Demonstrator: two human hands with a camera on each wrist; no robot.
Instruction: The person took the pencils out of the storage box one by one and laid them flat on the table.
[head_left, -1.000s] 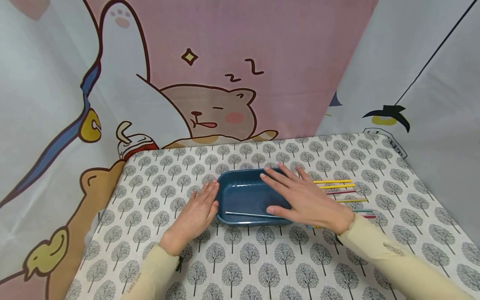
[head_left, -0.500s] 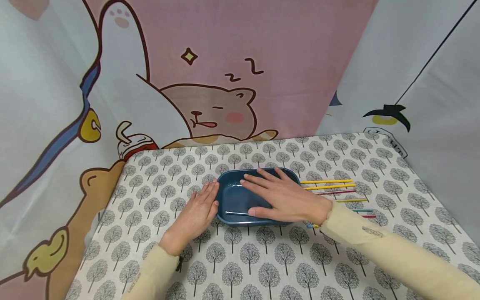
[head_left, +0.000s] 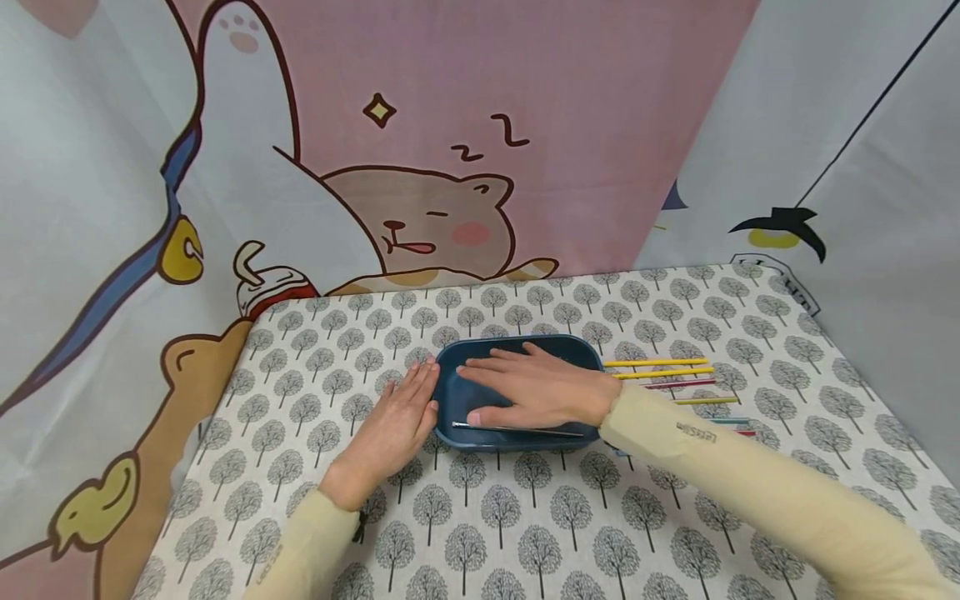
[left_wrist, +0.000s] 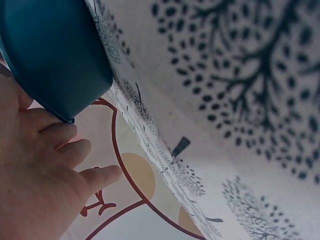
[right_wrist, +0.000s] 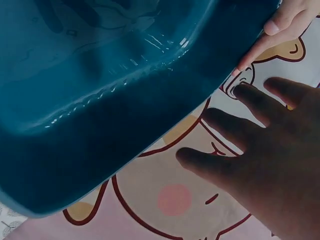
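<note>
A dark blue rectangular tray [head_left: 456, 396] with rounded corners stands on the table. Along its near inside edge lies a slim dark stick with a silvery end [head_left: 465, 426]. My left hand [head_left: 393, 427] touches the tray's left end, fingers extended. Over the tray is my right hand [head_left: 536, 387], palm down, holding nothing. In the right wrist view its spread fingers appear apart from the tray wall [right_wrist: 100, 130]. The left wrist view shows the left hand's fingers [left_wrist: 60, 135] against the tray's outer side [left_wrist: 60, 60]. The right hand hides part of the tray's interior.
Right of the tray lie several slim sticks: yellow ones [head_left: 663, 374], a red one [head_left: 686, 384], a yellow-green one [head_left: 708, 401] and a teal one [head_left: 735, 421]. My right sleeve [head_left: 697, 450] covers some of them. Printed curtains [head_left: 577, 133] border the tree-patterned tablecloth [head_left: 465, 533].
My right hand has moved left across the tray, uncovering the stick's right part and the tray's right end. My left hand and the tray have stayed in place.
</note>
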